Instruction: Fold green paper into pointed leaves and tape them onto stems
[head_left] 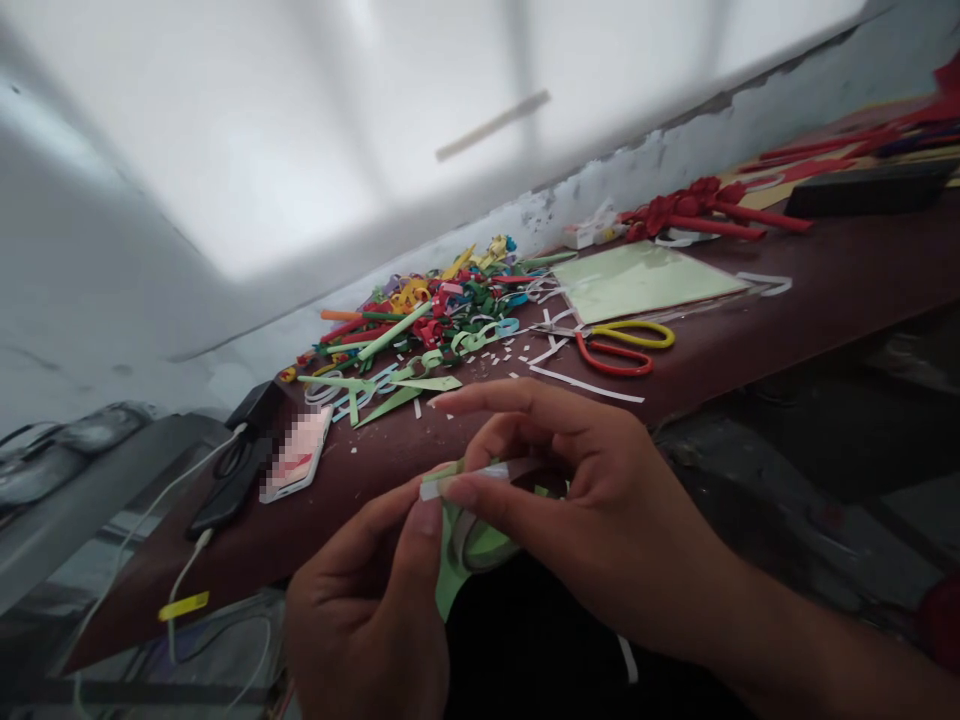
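My left hand (367,600) and my right hand (577,500) meet low in the middle of the head view, just in front of the table edge. Both pinch a green paper strip (461,550) that curls into a loop between them. The left thumb presses its upper end; the right thumb and forefinger grip a pale white strip (480,472) lying along the green one. The right index finger stretches out to the left above the pinch.
A dark red table (825,290) holds a heap of coloured paper rolls and strips (427,320), yellow-and-red scissors (615,345), a light green sheet (645,280), red paper flowers (697,210), two phones (296,455) with a white cable, and paper scraps.
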